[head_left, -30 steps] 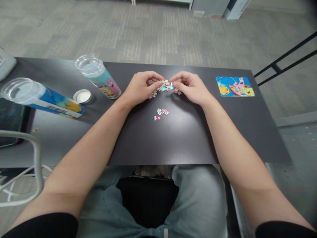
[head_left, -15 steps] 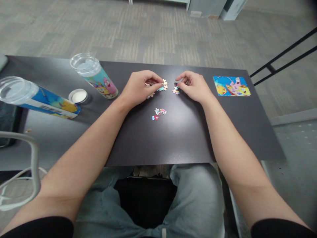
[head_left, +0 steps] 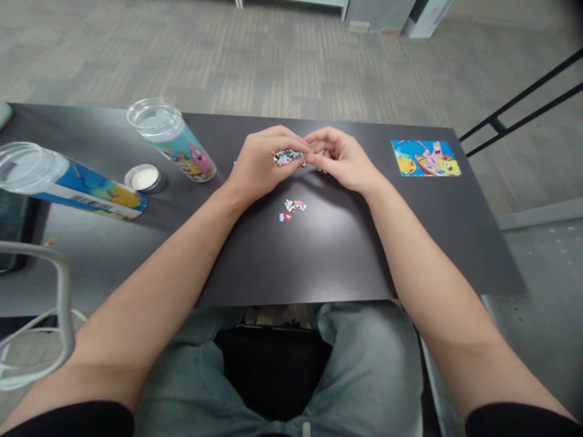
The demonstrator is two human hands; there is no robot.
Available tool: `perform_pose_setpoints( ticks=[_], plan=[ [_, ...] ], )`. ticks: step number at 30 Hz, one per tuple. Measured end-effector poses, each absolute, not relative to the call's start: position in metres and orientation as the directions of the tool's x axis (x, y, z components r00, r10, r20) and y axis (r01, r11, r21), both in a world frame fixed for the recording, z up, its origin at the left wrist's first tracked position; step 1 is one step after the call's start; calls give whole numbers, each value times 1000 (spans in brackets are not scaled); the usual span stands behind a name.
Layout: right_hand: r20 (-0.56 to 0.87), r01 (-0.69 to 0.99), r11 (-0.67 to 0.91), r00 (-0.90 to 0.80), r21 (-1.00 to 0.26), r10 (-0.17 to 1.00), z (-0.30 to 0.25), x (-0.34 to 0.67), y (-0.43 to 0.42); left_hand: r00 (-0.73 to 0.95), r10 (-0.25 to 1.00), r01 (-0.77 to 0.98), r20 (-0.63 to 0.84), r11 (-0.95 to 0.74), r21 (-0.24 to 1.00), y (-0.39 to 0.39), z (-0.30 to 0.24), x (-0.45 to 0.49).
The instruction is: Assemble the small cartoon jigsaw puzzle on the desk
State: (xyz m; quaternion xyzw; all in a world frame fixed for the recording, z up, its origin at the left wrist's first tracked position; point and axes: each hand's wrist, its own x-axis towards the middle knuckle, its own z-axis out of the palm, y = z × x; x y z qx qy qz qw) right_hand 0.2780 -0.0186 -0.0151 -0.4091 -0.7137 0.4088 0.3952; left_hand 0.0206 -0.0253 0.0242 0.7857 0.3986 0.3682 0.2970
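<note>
My left hand [head_left: 265,159] curves around a small heap of jigsaw pieces [head_left: 286,158], with its thumb along the near side and its fingers along the far side. My right hand [head_left: 339,156] meets it at the fingertips; its fingers are curled in toward the thumb, and what they hold, if anything, is hidden. Under the right hand a few more pieces peek out. Nearer to me, several loose jigsaw pieces [head_left: 294,206] lie together on the dark table [head_left: 291,267].
A cartoon picture card [head_left: 427,159] lies at the table's right. To the left are a clear-topped cartoon tube [head_left: 182,145], a second tube [head_left: 91,182] and a small white lid [head_left: 143,178]. A white cable [head_left: 64,291] loops at the lower left.
My two hands have come together until their fingertips meet. The left hand has closed in around the heap, and the right has moved left. The loose pieces nearer me have not moved.
</note>
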Motion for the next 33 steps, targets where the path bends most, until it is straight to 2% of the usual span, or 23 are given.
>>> perform_pose_setpoints(
  ticks=[6, 12, 18, 25, 33],
  plan=[
    [184, 226, 264, -322, -938, 929, -9, 274, -18, 402, 838, 390, 369, -522, 759, -27, 26, 21],
    [170, 235, 253, -323, -939, 931, -9, 274, -21, 441, 836, 395, 326, -507, 766, -24, 26, 18],
    [146, 312, 237, -286, -920, 947, -13, 283, -16, 436, 840, 405, 324, -505, 763, -19, 20, 15],
    [266, 373, 317, -183, -872, 946, -23, 319, 4, 450, 833, 424, 323, -517, 744, -22, 20, 18],
    [280, 520, 249, -20, -817, 960, -38, 338, 13, 562, 785, 487, 261, -569, 663, -26, 13, 29]
  ],
)
